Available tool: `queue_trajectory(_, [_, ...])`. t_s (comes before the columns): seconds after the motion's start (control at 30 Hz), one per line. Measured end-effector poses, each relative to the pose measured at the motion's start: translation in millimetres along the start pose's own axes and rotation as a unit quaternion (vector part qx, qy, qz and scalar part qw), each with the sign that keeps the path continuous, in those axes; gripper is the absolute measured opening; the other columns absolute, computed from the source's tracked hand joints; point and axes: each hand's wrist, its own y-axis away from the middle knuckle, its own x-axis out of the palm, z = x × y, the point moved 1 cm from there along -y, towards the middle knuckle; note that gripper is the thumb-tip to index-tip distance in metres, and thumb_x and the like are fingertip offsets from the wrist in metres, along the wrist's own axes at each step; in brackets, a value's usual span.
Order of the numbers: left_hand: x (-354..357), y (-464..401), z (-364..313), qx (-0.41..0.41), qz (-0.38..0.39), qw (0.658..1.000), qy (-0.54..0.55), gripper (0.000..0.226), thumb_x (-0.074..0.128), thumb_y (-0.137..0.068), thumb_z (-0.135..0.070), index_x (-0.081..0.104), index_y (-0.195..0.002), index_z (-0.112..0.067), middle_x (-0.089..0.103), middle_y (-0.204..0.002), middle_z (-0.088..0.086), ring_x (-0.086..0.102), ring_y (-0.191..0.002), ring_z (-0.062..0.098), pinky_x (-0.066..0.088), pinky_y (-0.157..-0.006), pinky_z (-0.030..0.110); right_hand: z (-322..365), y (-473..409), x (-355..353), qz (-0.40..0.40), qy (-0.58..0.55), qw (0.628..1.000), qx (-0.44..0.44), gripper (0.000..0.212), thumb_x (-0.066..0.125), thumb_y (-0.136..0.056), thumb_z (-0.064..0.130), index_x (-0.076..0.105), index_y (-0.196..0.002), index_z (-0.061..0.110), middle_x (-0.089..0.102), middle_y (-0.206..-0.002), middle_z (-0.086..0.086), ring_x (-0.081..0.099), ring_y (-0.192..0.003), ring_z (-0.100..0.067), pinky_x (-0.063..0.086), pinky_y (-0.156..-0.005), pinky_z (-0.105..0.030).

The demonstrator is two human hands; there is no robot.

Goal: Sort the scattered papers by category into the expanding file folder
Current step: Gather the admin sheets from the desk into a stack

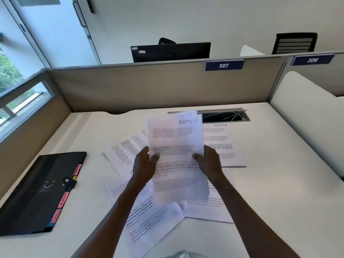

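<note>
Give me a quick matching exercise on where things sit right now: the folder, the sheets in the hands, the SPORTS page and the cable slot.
Things:
1. expanding file folder
2. held sheets
3. SPORTS page
4. cable slot

Places or states:
A. lifted off the desk, left hand and right hand gripping its side edges
B. cut into the desk by the partition
C. closed, flat at the desk's left side
D. flat on the desk, right of the held sheets

Pairs: 1-C, 2-A, 3-D, 4-B
</note>
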Motion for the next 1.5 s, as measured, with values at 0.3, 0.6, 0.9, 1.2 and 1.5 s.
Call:
queue_trajectory(0.3, [-2, 19, -25, 0.129, -0.168, 0.976, 0.042, 0.025, 0.063, -0.096, -0.02, 0.058, -0.115, -0.004, 0.063, -0.098, -0.001, 0.057, -0.078, 0.011, 0.039, -0.056, 0.003, 24, 11, -13, -0.051, -0.198, 0.974, -0.1, 0.02, 0.066, -0.088, 0.009, 0.063, -0.108, 0.008, 0.066, -0.091, 0.003, 0.059, -0.08, 0.004, 0.042, -0.06, -0.003])
queue_trajectory(0.6, [12, 27, 13, 0.039, -0.139, 0.988, 0.047, 0.039, 0.069, -0.091, -0.02, 0.053, -0.124, -0.006, 0.062, -0.109, 0.0, 0.057, -0.093, 0.016, 0.04, -0.06, 0.01, -23, 24, 25, 0.005, -0.194, 0.979, -0.065, 0.024, 0.069, -0.086, 0.006, 0.063, -0.109, 0.008, 0.068, -0.097, -0.003, 0.065, -0.092, -0.021, 0.046, -0.065, -0.006])
queue_trajectory(0.9, [17, 31, 30, 0.027, -0.119, 0.991, 0.057, 0.044, 0.071, -0.09, -0.017, 0.049, -0.126, -0.009, 0.06, -0.113, 0.0, 0.057, -0.095, 0.016, 0.044, -0.066, 0.014, -37, 29, 33, 0.029, -0.202, 0.978, -0.042, 0.023, 0.069, -0.086, 0.007, 0.065, -0.108, 0.012, 0.071, -0.097, 0.001, 0.066, -0.088, -0.008, 0.051, -0.072, -0.018])
queue_trajectory(1.2, [20, 26, 32, 0.057, -0.105, 0.991, 0.065, 0.034, 0.067, -0.093, -0.012, 0.053, -0.124, -0.009, 0.063, -0.11, -0.003, 0.059, -0.092, 0.012, 0.044, -0.064, 0.01, -41, 27, 36, 0.05, -0.225, 0.973, -0.029, 0.025, 0.068, -0.087, 0.008, 0.063, -0.112, 0.011, 0.07, -0.099, 0.003, 0.065, -0.09, -0.004, 0.049, -0.073, -0.01])
queue_trajectory(1.5, [4, 9, 46, 0.06, -0.129, 0.99, 0.016, 0.029, 0.062, -0.096, -0.015, 0.058, -0.123, -0.006, 0.064, -0.107, 0.004, 0.059, -0.092, 0.022, 0.044, -0.066, 0.023, -114, 32, 34, 0.076, 0.237, 0.968, 0.009, 0.071, 0.062, -0.085, 0.044, 0.038, -0.141, 0.009, 0.034, -0.152, -0.014, 0.03, -0.141, -0.031, 0.028, -0.11, -0.042])
